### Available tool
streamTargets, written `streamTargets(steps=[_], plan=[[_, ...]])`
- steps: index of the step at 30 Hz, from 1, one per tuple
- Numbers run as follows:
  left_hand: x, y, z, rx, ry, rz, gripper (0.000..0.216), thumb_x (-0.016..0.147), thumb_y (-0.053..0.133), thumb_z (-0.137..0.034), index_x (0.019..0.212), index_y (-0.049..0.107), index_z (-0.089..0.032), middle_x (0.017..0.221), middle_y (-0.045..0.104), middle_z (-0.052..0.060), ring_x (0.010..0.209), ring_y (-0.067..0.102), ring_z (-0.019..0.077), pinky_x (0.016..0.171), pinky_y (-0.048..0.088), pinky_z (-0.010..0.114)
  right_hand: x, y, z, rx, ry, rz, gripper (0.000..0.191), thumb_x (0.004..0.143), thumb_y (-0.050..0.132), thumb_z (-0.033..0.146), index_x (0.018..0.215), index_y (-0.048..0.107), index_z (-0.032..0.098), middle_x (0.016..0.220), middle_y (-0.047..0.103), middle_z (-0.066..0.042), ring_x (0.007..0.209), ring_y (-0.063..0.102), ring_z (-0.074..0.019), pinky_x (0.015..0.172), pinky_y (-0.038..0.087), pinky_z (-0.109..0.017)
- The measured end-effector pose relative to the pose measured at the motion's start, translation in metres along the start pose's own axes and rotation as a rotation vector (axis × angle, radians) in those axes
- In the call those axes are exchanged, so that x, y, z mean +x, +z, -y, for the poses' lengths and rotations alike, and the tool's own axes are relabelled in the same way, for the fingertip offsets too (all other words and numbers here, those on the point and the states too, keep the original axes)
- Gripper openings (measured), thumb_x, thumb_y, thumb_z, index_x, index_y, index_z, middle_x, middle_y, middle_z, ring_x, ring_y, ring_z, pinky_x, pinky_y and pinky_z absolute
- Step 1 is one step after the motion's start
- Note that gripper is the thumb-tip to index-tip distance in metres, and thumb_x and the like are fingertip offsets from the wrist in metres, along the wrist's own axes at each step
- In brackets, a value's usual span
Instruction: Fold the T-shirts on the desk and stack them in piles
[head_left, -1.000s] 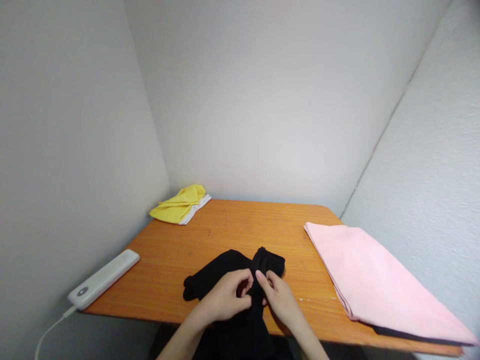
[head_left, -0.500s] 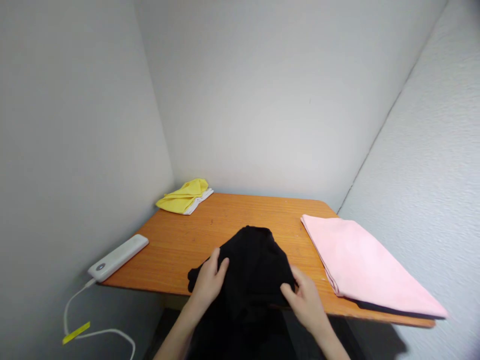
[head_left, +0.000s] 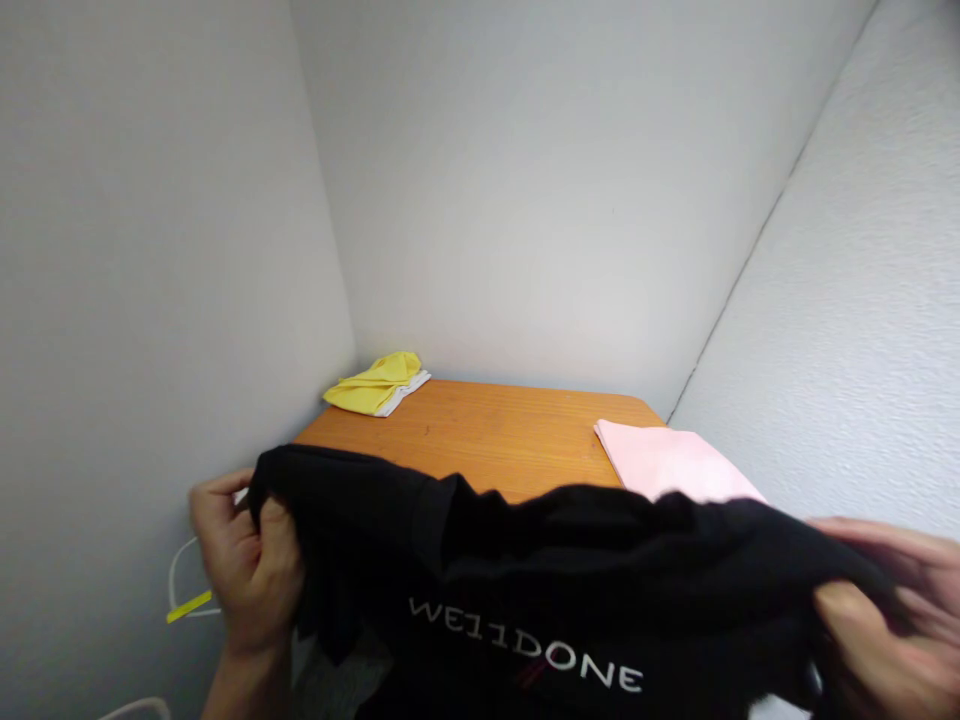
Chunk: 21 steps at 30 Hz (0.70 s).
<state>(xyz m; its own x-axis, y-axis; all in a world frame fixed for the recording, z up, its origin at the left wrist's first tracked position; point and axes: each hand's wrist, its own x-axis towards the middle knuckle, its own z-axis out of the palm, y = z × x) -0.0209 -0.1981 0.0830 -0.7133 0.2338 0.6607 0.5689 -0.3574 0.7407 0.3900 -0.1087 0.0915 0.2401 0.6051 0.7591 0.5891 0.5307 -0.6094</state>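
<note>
A black T-shirt (head_left: 517, 570) with white lettering on its front is stretched sideways above the near side of the table. My left hand (head_left: 251, 565) is closed on one upper corner of it, thumb towards me. At the far right, my right hand (head_left: 892, 625) pinches the opposite upper corner and looks slightly blurred. Cloth hangs down between both hands, and its lower part runs out of the picture.
Folded yellow cloth (head_left: 375, 384) with a white part lies at the table's (head_left: 510, 425) back left corner. Folded pink cloth (head_left: 667, 458) on the right is partly covered by the shirt. A white cable (head_left: 174, 570) with a yellow tag (head_left: 189, 606) hangs at the left.
The black T-shirt was bunched on the table's front edge. Both hands have lifted it and moved far apart, spreading it wide; its lettering now shows. It now hides the white power bank's place.
</note>
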Motion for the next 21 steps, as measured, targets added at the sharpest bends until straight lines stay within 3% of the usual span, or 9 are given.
streamTargets(steps=[1,4,6,8,10,15,18,21], plan=[[0.010,0.007,0.006,0.035,0.020,0.044,0.027,0.088,0.056,-0.044,0.106,0.049,-0.026,0.081,0.052,-0.002,0.066,0.052,0.0138,0.059,0.044,0.023,0.013,0.013,0.003,0.037,-0.019,-0.052,0.020,0.077,0.055,0.034,0.095,0.057,0.028,0.092,0.059,-0.008,0.083,0.059,-0.0279,0.069,0.046,-0.041],[0.054,0.048,0.042,0.220,0.079,0.199,0.025,0.089,0.052,-0.040,0.104,0.049,-0.021,0.079,0.056,-0.001,0.070,0.057,0.0161,0.064,0.047,0.026,0.063,0.077,-0.005,0.099,-0.113,0.102,0.021,0.074,0.056,0.032,0.092,0.059,0.023,0.089,0.063,-0.005,0.084,0.061,-0.0246,0.074,0.049,-0.037],[0.080,0.079,0.071,0.366,0.079,0.308,0.026,0.091,0.048,-0.037,0.109,0.048,-0.018,0.087,0.062,0.004,0.078,0.061,0.0187,0.072,0.049,0.030,0.089,0.126,-0.020,0.013,-0.132,0.210,0.026,0.077,0.052,0.031,0.099,0.059,0.019,0.093,0.064,-0.007,0.088,0.061,-0.0242,0.081,0.048,-0.037],[0.091,0.103,0.097,0.524,0.092,0.479,0.033,0.091,0.046,-0.033,0.118,0.046,-0.014,0.100,0.064,0.011,0.091,0.063,0.0230,0.084,0.049,0.037,0.096,0.168,-0.038,-0.153,-0.145,0.335,0.035,0.082,0.050,0.031,0.112,0.057,0.014,0.100,0.064,-0.013,0.094,0.060,-0.0267,0.086,0.046,-0.040],[0.081,0.115,0.116,0.604,0.134,0.617,0.037,0.090,0.048,-0.030,0.122,0.048,-0.011,0.114,0.062,0.018,0.107,0.059,0.0275,0.097,0.043,0.043,0.080,0.195,-0.053,-0.294,-0.187,0.459,0.039,0.086,0.051,0.032,0.119,0.056,0.012,0.110,0.062,-0.017,0.104,0.056,-0.0298,0.092,0.042,-0.043],[0.003,0.102,0.143,0.617,0.218,0.879,0.033,0.090,0.050,-0.031,0.119,0.060,-0.018,0.131,0.058,0.012,0.124,0.051,0.0262,0.108,0.035,0.040,-0.014,0.209,-0.077,-0.406,-0.192,0.868,0.043,0.092,0.050,0.040,0.128,0.056,0.016,0.123,0.058,-0.015,0.117,0.051,-0.0305,0.099,0.037,-0.042],[-0.034,0.088,0.157,0.680,0.184,0.993,0.038,0.090,0.052,-0.035,0.124,0.060,-0.019,0.141,0.051,0.013,0.132,0.044,0.0293,0.111,0.032,0.043,-0.059,0.202,-0.087,-0.511,-0.109,1.005,0.057,0.092,0.049,0.048,0.140,0.046,0.019,0.145,0.041,-0.017,0.134,0.034,-0.0372,0.104,0.030,-0.050],[-0.051,0.076,0.167,0.775,0.124,1.103,0.046,0.093,0.047,-0.038,0.134,0.053,-0.018,0.149,0.041,0.014,0.138,0.036,0.0308,0.113,0.027,0.048,-0.080,0.195,-0.093,-0.536,-0.056,1.067,0.062,0.093,0.044,0.053,0.147,0.038,0.023,0.155,0.024,-0.013,0.141,0.018,-0.0379,0.109,0.023,-0.054]])
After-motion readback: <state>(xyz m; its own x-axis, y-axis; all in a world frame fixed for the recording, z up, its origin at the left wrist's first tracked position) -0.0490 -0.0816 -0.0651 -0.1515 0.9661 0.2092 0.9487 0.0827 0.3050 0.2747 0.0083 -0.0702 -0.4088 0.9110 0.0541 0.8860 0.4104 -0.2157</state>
